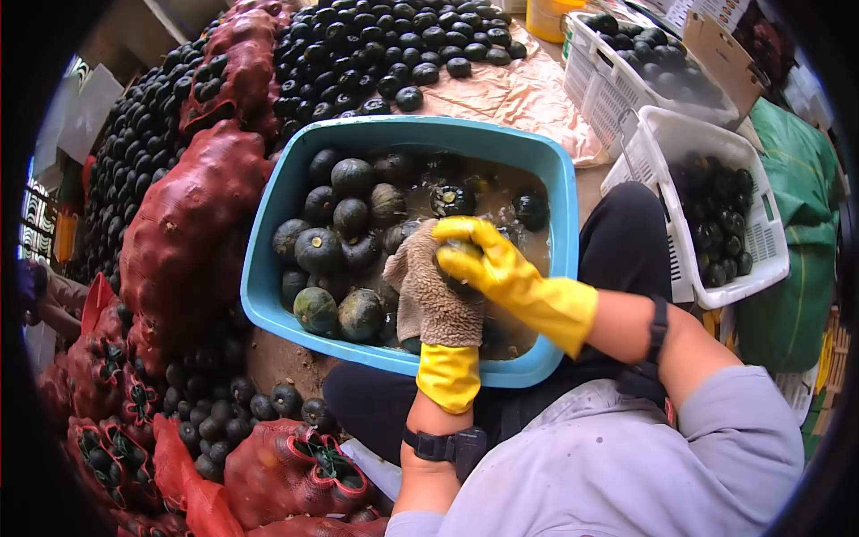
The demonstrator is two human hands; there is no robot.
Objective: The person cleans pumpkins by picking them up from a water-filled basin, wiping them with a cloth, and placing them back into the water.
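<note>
In the head view, my right hand (497,268) in a yellow rubber glove curls its fingers around a small dark green squash (457,259). My left hand (438,336), also gloved in yellow, is wrapped in a brown fleecy cloth (428,285) pressed to the squash's left side. That hand's fingers are hidden beneath the cloth. Both hands are over a blue tub (255,268) of murky water. Several squashes (319,251) crowd the tub's left half, and one wet squash (531,208) floats near its right wall.
Red mesh sacks (192,215) and loose squashes (215,430) lie at left. Many squashes (385,45) cover a sheet behind the tub. At right stand two white crates (769,255) with squashes, beside a green sack (787,179). Another person's arm (63,291) shows at far left.
</note>
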